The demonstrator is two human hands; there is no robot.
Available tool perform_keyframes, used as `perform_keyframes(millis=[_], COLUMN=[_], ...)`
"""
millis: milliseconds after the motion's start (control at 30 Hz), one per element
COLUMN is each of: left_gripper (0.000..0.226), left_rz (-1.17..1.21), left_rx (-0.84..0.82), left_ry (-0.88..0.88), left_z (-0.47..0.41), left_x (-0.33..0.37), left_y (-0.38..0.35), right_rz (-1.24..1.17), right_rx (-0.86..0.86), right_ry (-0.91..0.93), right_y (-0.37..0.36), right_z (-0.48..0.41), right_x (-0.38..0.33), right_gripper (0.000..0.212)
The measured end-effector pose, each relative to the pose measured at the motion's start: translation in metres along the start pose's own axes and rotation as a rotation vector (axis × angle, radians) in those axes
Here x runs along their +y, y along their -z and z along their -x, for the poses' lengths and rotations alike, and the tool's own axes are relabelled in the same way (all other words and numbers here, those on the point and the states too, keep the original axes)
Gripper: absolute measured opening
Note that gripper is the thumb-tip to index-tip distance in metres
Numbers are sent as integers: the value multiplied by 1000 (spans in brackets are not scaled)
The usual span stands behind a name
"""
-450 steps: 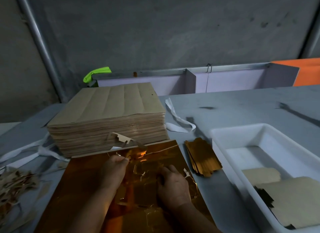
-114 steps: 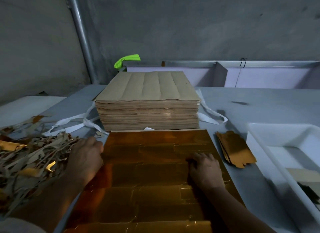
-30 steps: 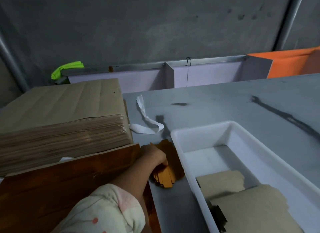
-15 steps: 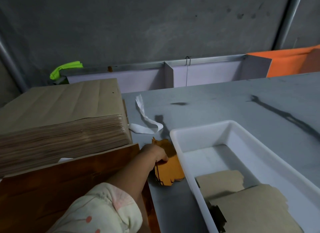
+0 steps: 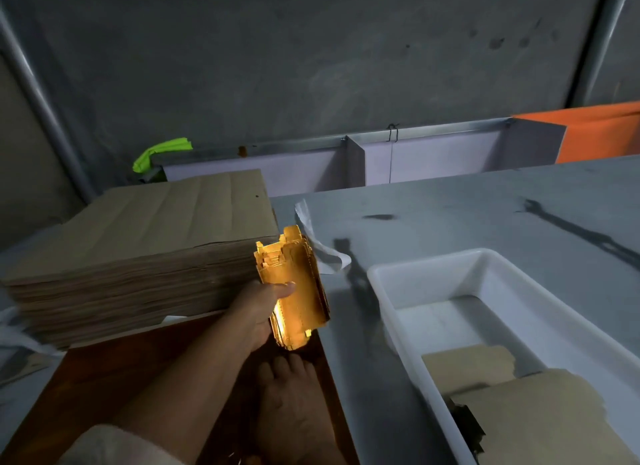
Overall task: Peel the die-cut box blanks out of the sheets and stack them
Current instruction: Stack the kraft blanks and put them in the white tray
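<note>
My left hand (image 5: 258,312) is shut on a stack of gold foil box blanks (image 5: 298,291), holding it upright above the table between the pile of sheets and the tray. My thumb lies across its front. My right hand (image 5: 294,399) rests flat, fingers forward, on the dark gold die-cut sheet (image 5: 166,378) lying in front of me. Behind that sheet stands a tall pile of brown-backed sheets (image 5: 145,243). More blanks (image 5: 540,419) lie brown side up in the white plastic tray (image 5: 426,262) at the right.
A loose white strap (image 5: 325,253) lies on the grey table (image 5: 485,208) behind the held stack. A low white partition (image 5: 433,156) runs along the back, with a green object (image 5: 159,153) at its left end and an orange panel (image 5: 602,132) at the right.
My left hand has gripped the gold blanks that lay on the table beside the tray and lifted them upright. My right hand has come into view, flat on the sheet.
</note>
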State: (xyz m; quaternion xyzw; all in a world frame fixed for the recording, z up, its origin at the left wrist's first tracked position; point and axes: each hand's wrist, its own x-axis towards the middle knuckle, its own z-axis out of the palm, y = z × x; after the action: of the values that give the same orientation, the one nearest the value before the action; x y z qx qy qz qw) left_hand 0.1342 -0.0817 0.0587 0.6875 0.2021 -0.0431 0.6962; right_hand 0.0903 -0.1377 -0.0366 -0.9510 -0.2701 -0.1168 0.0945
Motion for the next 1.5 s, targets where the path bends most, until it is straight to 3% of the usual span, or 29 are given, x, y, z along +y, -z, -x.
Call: perform_keyframes(millis=[67, 100, 167, 300, 500, 633, 833, 967, 1067, 1267, 1500], left_gripper=[16, 17, 26, 35, 31, 34, 23, 35, 44, 16, 12], left_rz=[27, 40, 65, 84, 51, 18, -11, -46, -91, -4, -49], left_rx=[66, 95, 154, 200, 122, 129, 229, 253, 330, 283, 271], left_ry=[-30, -31, -23, -57, -70, -19, 32, 25, 113, 16, -3], left_z=[6, 10, 16, 30, 50, 61, 65, 69, 63, 75, 73], left_x=[-5, -9, -17, -30, -45, -54, -57, -62, -50, -59, -69], left_y=[27, 41, 65, 100, 103, 87, 78, 78, 72, 75, 75], right_rz=[-230, -198, -180, -295, -465, -455, -387, -322, -309, -357, -379], right_rx=[-89, -64, -41, 165, 178, 143, 131, 89, 78, 112, 136], right_ry=[-24, -111, -71, -165, -317, -234, -158, -111, -115, -137, -155], right_y=[2, 6, 14, 9, 13, 15, 15, 15, 13, 11, 10], right_z=[36, 38, 40, 42, 45, 48, 46, 44, 43, 43, 44], right_x=[-14, -6, -15, -10, -10, -15, -15, -14, -13, -14, -13], right_gripper=[43, 46, 44, 36, 67, 70, 59, 59, 60, 66, 58])
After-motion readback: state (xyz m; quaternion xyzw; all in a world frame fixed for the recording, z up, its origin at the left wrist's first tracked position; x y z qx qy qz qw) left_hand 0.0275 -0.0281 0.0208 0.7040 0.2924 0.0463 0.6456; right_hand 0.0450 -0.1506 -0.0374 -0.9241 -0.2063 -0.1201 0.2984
